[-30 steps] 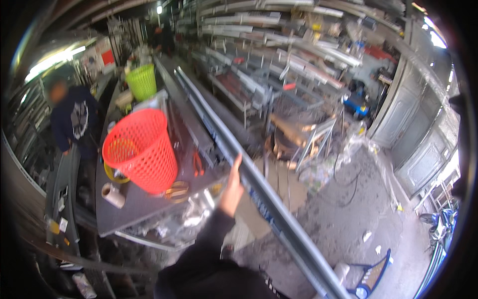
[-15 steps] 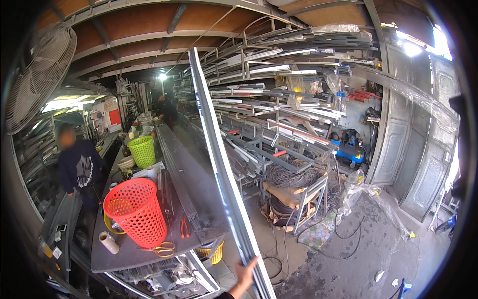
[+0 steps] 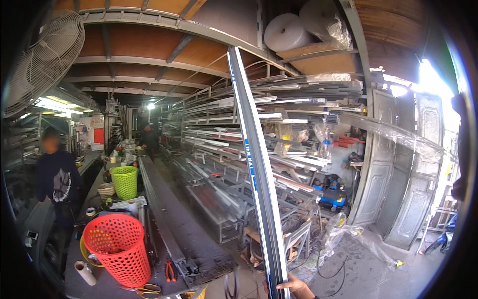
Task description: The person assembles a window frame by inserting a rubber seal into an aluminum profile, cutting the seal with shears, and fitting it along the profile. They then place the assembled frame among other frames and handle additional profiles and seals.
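A long metal profile (image 3: 256, 164), grey with white edges and blue film strips, stands nearly upright before me, its top leaning a little left. My right hand (image 3: 295, 286) grips it near its visible lower end, with the thumb across the front. A small patch of skin shows at the profile's left edge, by the same height. Whether it is my left hand or the right hand's fingertips I cannot tell. To the left, a red perforated basket (image 3: 119, 249) stands on the dark workbench (image 3: 199, 244), near red-handled pliers (image 3: 171, 271) and scissors (image 3: 144, 290).
Racks of stacked profiles (image 3: 209, 134) line the wall behind. A green basket (image 3: 123, 182) and a cardboard roll (image 3: 85, 273) are on the bench. A person (image 3: 59, 174) stands at left, another farther back. A blue compressor (image 3: 331, 192) and grey door panels (image 3: 378, 169) are at right.
The profile has shifted right in the view and stands more upright. My left hand gripped its lower part from the left; now my right hand holds it from the right. The view has tilted up.
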`<action>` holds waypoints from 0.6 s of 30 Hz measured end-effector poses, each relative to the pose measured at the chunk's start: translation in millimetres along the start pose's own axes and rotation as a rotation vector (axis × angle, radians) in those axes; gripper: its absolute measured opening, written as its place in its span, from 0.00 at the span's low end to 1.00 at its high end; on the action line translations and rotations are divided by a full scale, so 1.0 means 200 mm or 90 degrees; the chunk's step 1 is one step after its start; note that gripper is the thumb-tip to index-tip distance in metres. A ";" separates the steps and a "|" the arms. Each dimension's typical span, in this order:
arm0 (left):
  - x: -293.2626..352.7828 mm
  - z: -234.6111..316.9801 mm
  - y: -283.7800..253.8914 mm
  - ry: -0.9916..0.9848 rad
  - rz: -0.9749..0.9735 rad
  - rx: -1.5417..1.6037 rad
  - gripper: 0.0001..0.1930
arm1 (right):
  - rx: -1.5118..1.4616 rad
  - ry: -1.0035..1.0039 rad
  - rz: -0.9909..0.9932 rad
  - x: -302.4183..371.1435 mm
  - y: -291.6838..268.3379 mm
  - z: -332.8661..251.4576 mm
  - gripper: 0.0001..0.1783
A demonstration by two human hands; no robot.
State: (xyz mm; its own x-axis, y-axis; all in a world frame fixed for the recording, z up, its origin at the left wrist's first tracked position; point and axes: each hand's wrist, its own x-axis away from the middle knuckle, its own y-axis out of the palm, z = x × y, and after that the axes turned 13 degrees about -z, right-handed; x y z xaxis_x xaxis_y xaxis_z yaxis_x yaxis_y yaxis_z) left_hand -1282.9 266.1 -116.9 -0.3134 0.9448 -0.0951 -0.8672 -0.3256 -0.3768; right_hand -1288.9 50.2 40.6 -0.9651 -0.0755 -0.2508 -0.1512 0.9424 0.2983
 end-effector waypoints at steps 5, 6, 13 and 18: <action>-0.07 0.02 0.00 0.023 -0.050 -0.110 0.34 | 0.039 -0.022 -0.002 0.20 0.02 -0.19 0.37; -0.07 0.02 0.02 0.026 -0.055 -0.136 0.35 | 0.105 -0.013 0.003 0.26 0.04 -0.24 0.36; 0.17 0.09 0.40 -0.034 0.070 -0.254 0.38 | 0.299 -0.273 0.205 0.66 0.38 -0.50 0.54; 0.55 0.26 0.66 -0.172 0.204 -0.345 0.40 | 0.325 -0.307 0.198 0.82 0.79 -0.54 0.53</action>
State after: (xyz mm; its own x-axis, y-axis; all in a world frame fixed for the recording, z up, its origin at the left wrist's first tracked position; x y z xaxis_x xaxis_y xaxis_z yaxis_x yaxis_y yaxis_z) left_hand -1452.6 325.4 -128.9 -0.6692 0.7396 -0.0723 -0.4212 -0.4578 -0.7830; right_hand -1494.8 151.0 144.7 -0.7292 0.2583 -0.6337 0.3433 0.9391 -0.0122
